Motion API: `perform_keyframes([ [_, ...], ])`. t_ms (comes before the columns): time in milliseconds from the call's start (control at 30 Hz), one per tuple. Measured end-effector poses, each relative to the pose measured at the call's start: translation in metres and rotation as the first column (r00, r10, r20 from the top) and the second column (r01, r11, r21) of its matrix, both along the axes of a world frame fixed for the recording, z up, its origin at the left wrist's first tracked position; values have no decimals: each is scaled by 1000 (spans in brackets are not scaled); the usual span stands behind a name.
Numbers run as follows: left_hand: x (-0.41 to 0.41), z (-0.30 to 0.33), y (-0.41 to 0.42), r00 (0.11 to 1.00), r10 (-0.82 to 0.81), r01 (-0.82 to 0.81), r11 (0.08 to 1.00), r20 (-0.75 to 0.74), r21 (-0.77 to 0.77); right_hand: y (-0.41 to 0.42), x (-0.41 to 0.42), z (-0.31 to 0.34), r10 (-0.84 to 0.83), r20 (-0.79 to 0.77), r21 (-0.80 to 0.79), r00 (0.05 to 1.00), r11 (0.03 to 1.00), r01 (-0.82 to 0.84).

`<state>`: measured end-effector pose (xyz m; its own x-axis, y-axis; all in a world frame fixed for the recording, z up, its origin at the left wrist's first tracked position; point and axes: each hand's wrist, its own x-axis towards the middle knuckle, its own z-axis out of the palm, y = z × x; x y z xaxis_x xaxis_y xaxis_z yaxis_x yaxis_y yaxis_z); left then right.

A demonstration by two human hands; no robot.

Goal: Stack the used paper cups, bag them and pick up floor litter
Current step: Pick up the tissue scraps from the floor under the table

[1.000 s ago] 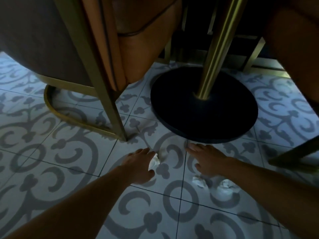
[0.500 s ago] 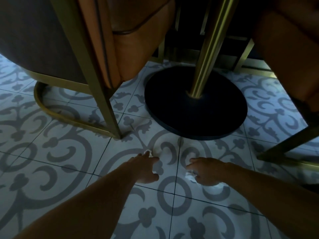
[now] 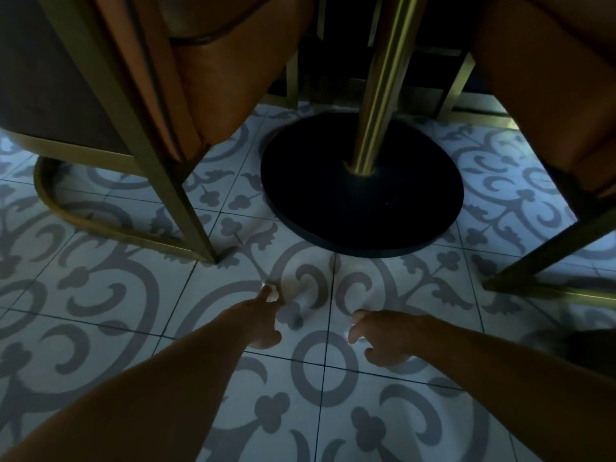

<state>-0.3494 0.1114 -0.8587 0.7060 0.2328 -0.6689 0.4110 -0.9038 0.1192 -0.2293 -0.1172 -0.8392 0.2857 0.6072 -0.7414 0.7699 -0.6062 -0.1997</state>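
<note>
Both my hands are low over the patterned tile floor (image 3: 100,295) in dim light. My left hand (image 3: 261,320) is closed around a small white crumpled paper scrap (image 3: 271,292) that peeks out past the fingertips. My right hand (image 3: 383,338) is curled with its fingers closed; a faint pale bit shows at its fingers, and what it holds is mostly hidden under the palm. No paper cups or bag are in view.
A round black table base (image 3: 363,201) with a brass pole (image 3: 383,78) stands just ahead. Orange chairs with brass frames flank it: one leg (image 3: 186,208) at left, another frame (image 3: 550,261) at right. A dark object (image 3: 590,348) lies at the right edge.
Both hands closed over white paper scraps that lay on the tiles and drew back toward me. The two scraps beside my right hand are no longer visible on the floor.
</note>
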Motion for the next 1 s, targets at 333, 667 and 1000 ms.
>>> perform_keyframes([
  [333,-4,0,9,998,17,-19,1000,57,22,-1,1,3,-4,48,-57,999,998,7],
  [667,12,34,-5,906,204,-153,975,371,-163,4,8,10,-125,79,180,989,978,109],
  [1000,13,48,-7,786,533,-364,809,314,-462,3,14,17,-257,51,296,965,927,231],
])
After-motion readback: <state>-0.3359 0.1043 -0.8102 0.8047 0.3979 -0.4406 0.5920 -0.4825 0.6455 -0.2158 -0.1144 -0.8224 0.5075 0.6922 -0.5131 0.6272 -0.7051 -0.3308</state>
